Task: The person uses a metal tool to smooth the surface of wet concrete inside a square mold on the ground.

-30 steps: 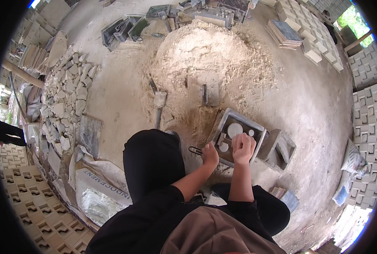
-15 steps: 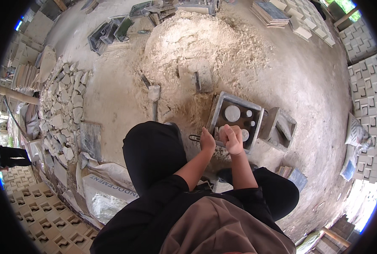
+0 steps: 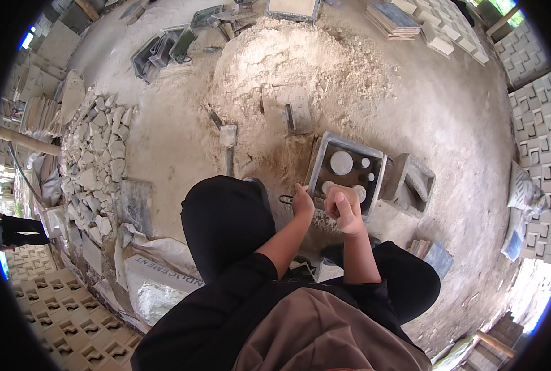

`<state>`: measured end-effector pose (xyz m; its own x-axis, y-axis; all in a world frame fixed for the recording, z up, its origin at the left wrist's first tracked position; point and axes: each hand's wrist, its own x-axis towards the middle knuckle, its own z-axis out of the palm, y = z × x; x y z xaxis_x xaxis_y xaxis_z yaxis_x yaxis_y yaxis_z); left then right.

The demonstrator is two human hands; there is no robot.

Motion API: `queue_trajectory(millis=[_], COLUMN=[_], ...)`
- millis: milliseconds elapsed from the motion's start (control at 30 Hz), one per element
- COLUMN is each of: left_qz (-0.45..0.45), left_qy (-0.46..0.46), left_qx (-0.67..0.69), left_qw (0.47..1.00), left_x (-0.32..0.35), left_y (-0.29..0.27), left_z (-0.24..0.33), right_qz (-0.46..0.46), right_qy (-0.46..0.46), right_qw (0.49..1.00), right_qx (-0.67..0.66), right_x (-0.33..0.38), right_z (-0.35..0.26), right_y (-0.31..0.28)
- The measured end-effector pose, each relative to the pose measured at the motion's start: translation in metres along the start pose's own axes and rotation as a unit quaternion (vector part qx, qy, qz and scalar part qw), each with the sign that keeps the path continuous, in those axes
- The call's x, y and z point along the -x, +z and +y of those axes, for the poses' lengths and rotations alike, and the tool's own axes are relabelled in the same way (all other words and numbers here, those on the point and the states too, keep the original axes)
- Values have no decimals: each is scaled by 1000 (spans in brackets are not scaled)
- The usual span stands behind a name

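Observation:
A grey square mould box (image 3: 348, 140) with several pale round discs (image 3: 341, 163) of different sizes inside lies on the ground before my knees. My left hand (image 3: 302, 203) is closed at the box's near left corner. A dark metal loop (image 3: 286, 200) sticks out just left of it; whether the fingers grip that loop, I cannot tell. Over the near side of the box is my right hand (image 3: 344, 209), fingers curled in and thumb lying along them. What it holds, if anything, is hidden. The hand covers part of the nearest discs.
Right of the box is a smaller grey mould (image 3: 409, 187). A trowel-like tool (image 3: 228, 139) lies ahead on the left, before a heap of pale powder (image 3: 281, 55). Broken stone pieces (image 3: 99, 161) and an opened cement sack (image 3: 158, 284) are at the left. A person (image 3: 21, 229) stands far left.
My right hand has come slightly back toward me and turned, with the thumb now showing more. The left hand has stayed almost in place.

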<state>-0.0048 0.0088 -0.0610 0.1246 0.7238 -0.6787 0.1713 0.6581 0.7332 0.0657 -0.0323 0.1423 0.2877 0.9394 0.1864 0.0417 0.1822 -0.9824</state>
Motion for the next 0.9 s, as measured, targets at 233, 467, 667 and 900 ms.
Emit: queue_trajectory(millis=[233, 467, 667, 900], left_qz=[16, 32, 36, 6], left_qy=[1, 12, 18, -4], left_qx=[-102, -182, -142, -106], left_qw=[995, 983, 989, 994], left_x=[29, 28, 29, 25], left_y=[5, 10, 4, 7], left_z=[31, 35, 30, 25], right_qz=[41, 88, 33, 65], right_qy=[-10, 11, -151, -99], right_qw=[996, 986, 986, 991], right_qx=[-79, -142, 59, 65], right_x=[20, 19, 18, 27], right_z=[15, 29, 27, 32], right_y=[-5, -12, -6, 1])
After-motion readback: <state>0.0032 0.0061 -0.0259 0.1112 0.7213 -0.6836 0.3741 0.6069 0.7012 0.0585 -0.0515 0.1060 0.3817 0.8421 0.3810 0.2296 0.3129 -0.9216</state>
